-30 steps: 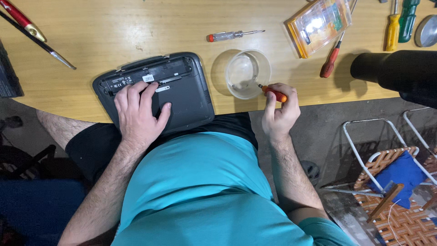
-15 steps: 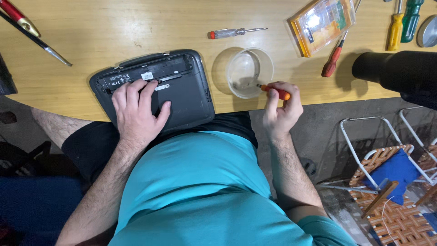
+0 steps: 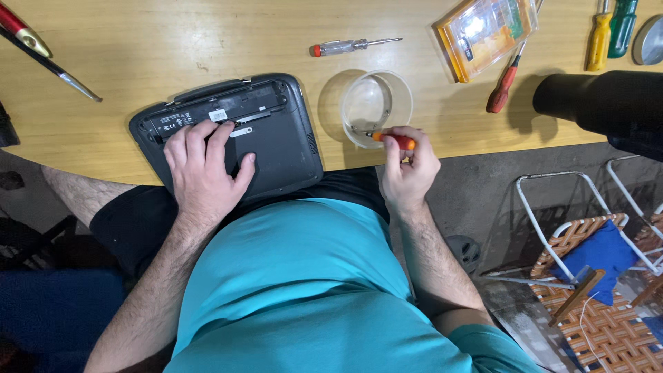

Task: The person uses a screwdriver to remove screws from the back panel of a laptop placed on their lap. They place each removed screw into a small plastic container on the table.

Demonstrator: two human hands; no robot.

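Note:
A dark grey laptop (image 3: 276,138) lies upside down at the near edge of the wooden table (image 3: 173,48), its battery bay exposed. My left hand (image 3: 204,169) rests flat on its underside, fingers spread toward the bay. My right hand (image 3: 407,169) holds a small orange-handled screwdriver (image 3: 394,139) with its tip reaching into a clear round plastic cup (image 3: 376,107) that stands just right of the laptop.
A clear-handled screwdriver (image 3: 349,47) lies behind the cup. A plastic parts box (image 3: 487,31), a red screwdriver (image 3: 504,79), yellow and green screwdrivers (image 3: 608,31) and a black cylinder (image 3: 601,100) sit at right. Tools (image 3: 41,52) lie far left. Woven chairs (image 3: 594,276) stand on the floor.
My right hand has kept the screwdriver tip at the cup, shifting slightly. My left hand stays on the laptop.

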